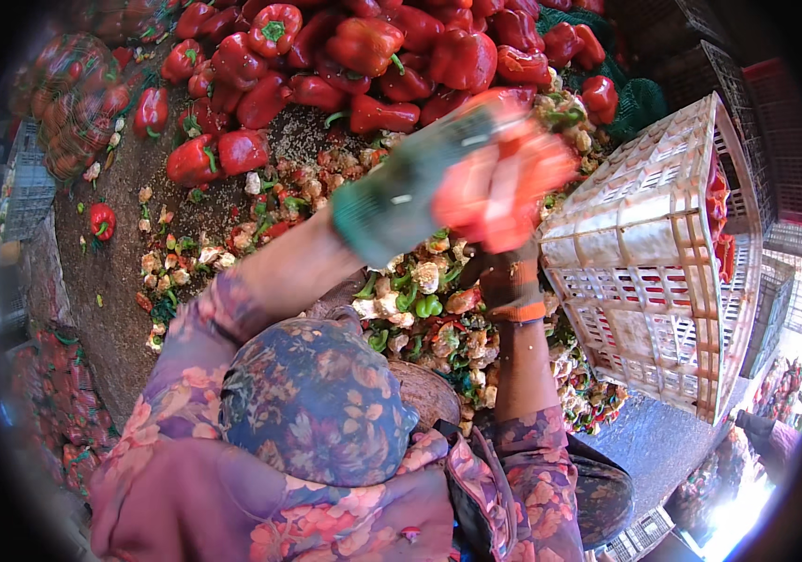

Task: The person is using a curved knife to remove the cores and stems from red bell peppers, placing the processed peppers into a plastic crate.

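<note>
One blurred bright-red rounded shape, apparently a bell pepper [504,187], lies right of the green-gloved left hand [410,183] and just beyond the dark-gloved, orange-cuffed right hand [508,273], blur hiding its long axis and either hand's grip.

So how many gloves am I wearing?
2: the green-cuffed left glove, blurred, above the picture's centre; the orange-cuffed right glove, its fingers mostly hidden, left of the white crate.

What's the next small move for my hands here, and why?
Perhaps pause and turn the red pepper at your left hand and right hand to check whether it's cored: motion blur hides that, and loose cores lie heaped underneath.
</note>
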`<action>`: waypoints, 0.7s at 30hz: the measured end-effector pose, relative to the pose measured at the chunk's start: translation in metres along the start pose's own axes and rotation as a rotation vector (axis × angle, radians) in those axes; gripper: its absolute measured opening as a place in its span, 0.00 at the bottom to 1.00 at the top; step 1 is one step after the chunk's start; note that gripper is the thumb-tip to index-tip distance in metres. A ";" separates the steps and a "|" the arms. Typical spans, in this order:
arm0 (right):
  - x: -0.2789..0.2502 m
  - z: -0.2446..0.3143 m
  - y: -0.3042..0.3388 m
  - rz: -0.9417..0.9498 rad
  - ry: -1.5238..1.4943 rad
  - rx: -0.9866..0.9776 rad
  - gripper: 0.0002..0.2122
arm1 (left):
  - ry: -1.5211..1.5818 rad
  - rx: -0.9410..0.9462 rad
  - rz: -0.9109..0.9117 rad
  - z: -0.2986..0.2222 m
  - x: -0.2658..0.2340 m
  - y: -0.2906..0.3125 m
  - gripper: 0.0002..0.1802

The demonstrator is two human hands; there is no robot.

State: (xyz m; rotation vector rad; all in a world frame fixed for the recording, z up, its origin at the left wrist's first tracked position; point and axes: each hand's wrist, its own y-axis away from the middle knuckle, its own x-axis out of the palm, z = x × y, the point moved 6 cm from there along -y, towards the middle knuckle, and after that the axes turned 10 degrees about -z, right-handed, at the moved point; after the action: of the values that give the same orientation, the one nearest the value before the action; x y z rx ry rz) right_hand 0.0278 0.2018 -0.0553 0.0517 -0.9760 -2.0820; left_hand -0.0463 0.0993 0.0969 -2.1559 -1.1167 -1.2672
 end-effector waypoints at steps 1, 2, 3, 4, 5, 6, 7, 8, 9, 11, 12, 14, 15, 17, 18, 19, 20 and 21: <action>-0.011 -0.007 -0.003 -0.068 -0.030 0.047 0.07 | 0.023 0.021 -0.065 -0.005 0.034 -0.009 0.22; -0.005 -0.004 0.000 0.013 -0.024 0.060 0.07 | -0.157 0.171 0.126 -0.015 0.059 -0.022 0.22; -0.001 -0.001 0.005 0.093 -0.019 0.073 0.08 | -0.549 0.362 0.188 -0.024 0.065 -0.025 0.20; 0.014 0.019 0.018 0.212 -0.080 -0.011 0.08 | -0.919 0.585 0.221 -0.032 0.073 -0.030 0.18; 0.007 0.021 0.016 0.108 -0.195 -0.045 0.10 | -1.264 0.739 0.133 -0.035 0.059 -0.024 0.10; 0.010 0.027 0.016 0.113 -0.205 -0.108 0.10 | -1.615 0.893 0.012 -0.040 0.045 -0.017 0.06; 0.008 0.031 0.014 0.104 -0.216 -0.166 0.11 | -1.507 0.552 -0.218 -0.028 -0.004 -0.017 0.10; 0.004 0.031 0.013 0.090 -0.153 -0.170 0.09 | -1.481 0.506 -0.223 -0.012 -0.019 -0.008 0.15; 0.007 0.029 0.017 0.110 -0.074 -0.183 0.08 | -1.701 0.372 -0.213 0.008 -0.055 0.001 0.19; 0.014 0.025 0.025 0.145 0.071 -0.197 0.07 | -1.170 -0.162 -0.305 0.043 -0.079 0.020 0.19; 0.013 0.019 0.023 0.140 0.108 -0.231 0.06 | -1.099 -0.187 -0.284 0.052 -0.082 0.024 0.19; 0.009 0.009 0.020 0.120 0.087 -0.258 0.06 | -1.020 -0.156 -0.275 0.061 -0.091 0.028 0.18; 0.011 0.005 0.018 0.099 -0.087 -0.179 0.05 | -1.011 -0.101 -0.286 0.061 -0.093 0.030 0.17; 0.005 0.002 0.016 0.147 0.014 -0.300 0.10 | -1.040 0.052 -0.269 0.058 -0.095 0.029 0.14; 0.008 0.003 0.019 0.122 -0.061 -0.353 0.11 | -1.078 0.150 -0.241 0.058 -0.095 0.028 0.12; 0.008 0.004 0.021 0.097 -0.136 -0.405 0.12 | -1.114 0.249 -0.213 0.056 -0.093 0.027 0.10; 0.006 0.001 0.018 0.067 -0.123 -0.388 0.16 | -1.193 0.294 -0.179 0.057 -0.089 0.028 0.08; 0.007 0.007 0.021 0.087 -0.092 -0.481 0.16 | -1.272 0.343 -0.146 0.057 -0.084 0.029 0.08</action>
State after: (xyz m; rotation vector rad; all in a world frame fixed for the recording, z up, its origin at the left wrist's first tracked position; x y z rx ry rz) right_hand 0.0344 0.1936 -0.0349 -0.3305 -0.4975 -2.1980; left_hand -0.0152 0.0839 -0.0026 -2.5433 -1.7365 0.4607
